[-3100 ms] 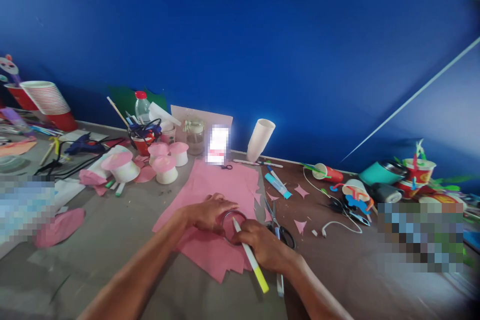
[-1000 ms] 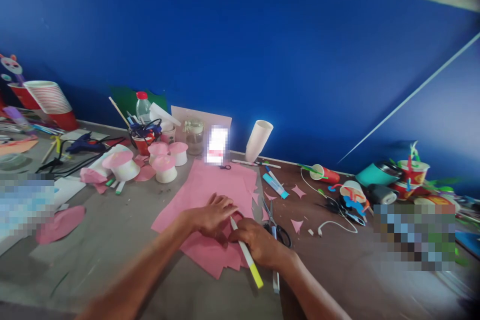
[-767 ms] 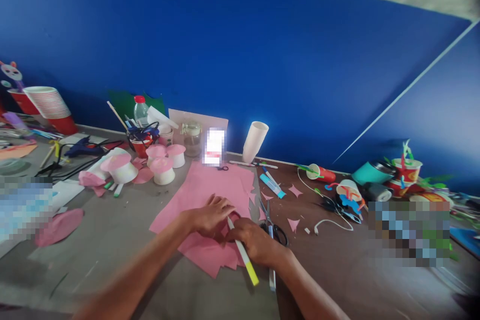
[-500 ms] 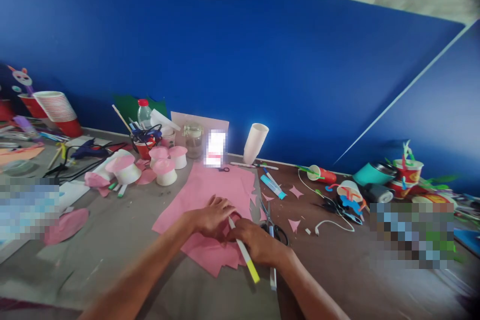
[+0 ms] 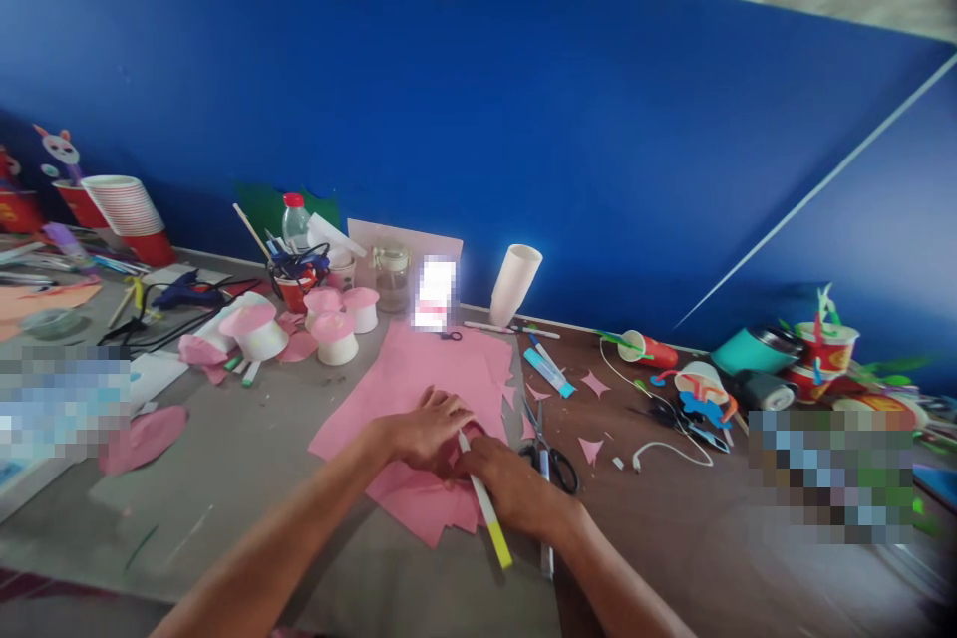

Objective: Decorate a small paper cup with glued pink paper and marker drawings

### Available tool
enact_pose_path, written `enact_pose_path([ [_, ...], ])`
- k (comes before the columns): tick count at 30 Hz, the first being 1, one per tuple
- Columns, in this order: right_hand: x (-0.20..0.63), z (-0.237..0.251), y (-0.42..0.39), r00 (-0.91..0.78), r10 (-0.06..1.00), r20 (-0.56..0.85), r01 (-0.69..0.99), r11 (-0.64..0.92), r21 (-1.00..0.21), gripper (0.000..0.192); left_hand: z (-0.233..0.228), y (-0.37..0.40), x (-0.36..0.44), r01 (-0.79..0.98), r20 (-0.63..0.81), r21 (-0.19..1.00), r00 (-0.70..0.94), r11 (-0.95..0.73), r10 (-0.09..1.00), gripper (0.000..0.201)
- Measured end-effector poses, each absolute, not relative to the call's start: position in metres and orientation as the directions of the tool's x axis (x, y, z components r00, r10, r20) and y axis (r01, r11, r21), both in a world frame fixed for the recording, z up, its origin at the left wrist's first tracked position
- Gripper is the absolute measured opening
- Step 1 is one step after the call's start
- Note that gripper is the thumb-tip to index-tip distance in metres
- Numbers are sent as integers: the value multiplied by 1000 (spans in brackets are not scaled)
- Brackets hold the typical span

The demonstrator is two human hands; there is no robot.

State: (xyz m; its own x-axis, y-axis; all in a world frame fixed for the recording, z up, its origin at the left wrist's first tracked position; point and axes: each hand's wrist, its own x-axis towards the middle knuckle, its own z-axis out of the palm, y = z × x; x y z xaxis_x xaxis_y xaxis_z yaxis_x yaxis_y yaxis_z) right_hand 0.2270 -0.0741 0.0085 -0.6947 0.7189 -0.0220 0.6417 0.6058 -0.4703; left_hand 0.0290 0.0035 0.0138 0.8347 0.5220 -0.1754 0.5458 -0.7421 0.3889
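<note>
**Pen tip down on the pink paper, both hands close together**

Your left hand (image 5: 426, 431) lies palm down on the pink paper (image 5: 441, 379), fingers spread and slightly curled, pressing on something round that only just shows under them; you cannot tell what it is from here. Your right hand (image 5: 508, 480) is closed around a white marker with a yellow end (image 5: 485, 510), its tip on the paper right against your left fingertips, the yellow end pointing back toward you.

The paper lies under both hands on the counter (image 5: 246, 478), several sheets overlapping, reaching away from you to the wall. How much of a line is drawn is hidden by your fingers, so you cannot judge how far round it goes. Judging by the whole sheet under your hands, nothing has been cut here yet, and the scissors (image 5: 549, 454) lie untouched just beside your right hand.

Beyond the scissors, to the right, small pink offcuts (image 5: 599, 384) lie on the counter, which suggests other shapes are already cut. Well to the left of your left hand and farther out stand pink-topped white cups (image 5: 334, 337), looking finished. A white paper cup (image 5: 515, 284) leans at the wall straight ahead, past your hands. A pink round piece (image 5: 146, 437) lies far off to your left.
</note>
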Motion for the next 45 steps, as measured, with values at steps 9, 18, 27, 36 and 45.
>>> enact_pose_path([
  [9,228,12,-73,-690,723,-38,639,584,-500,20,19,2,30,536,-180,374,843,-757,508,87],
  [18,261,44,-66,-698,713,69,409,476,-778,44,27,-1,36,561,-204,306,828,-769,522,80],
  [27,282,61,-66,-499,866,33,387,256,-886,68,42,-5,41,618,-263,200,782,-761,565,82],
  [36,284,26,-57,-234,971,55,475,163,-865,25,47,-4,53,581,-297,78,789,-810,538,73],
  [45,281,15,-54,-184,983,23,352,88,-932,36,63,-8,62,592,-377,12,749,-806,545,66],
])
